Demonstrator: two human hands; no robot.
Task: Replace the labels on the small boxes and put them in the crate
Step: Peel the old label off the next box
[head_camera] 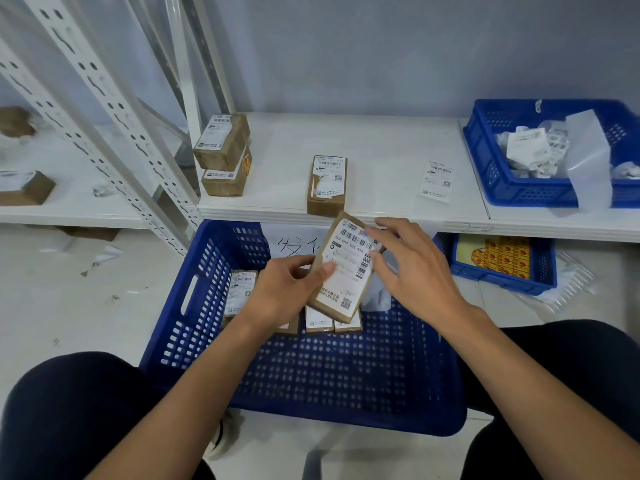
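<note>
Large blue crate (pixel 194 306) with labelled boxes (pixel 240 292) along its far side, left hand (pixel 280 292) clamped round a small box (pixel 346 271) tilted above the crate, right hand (pixel 415 271) with straight, spread fingers (pixel 381 235) pressing its label (pixel 353 245), low blue tray (pixel 502 284) of yellow packets (pixel 502 256), shelf bin (pixel 512 188) of crumpled labels (pixel 530 148)

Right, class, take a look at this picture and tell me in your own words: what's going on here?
A seated person holds a small box over a blue crate. The left hand grips its edge, while the right hand presses straight fingers on the label near its top corner. Several labelled boxes already lie in the crate. On the shelf behind are a single box, a stack of two and a loose label.
</note>
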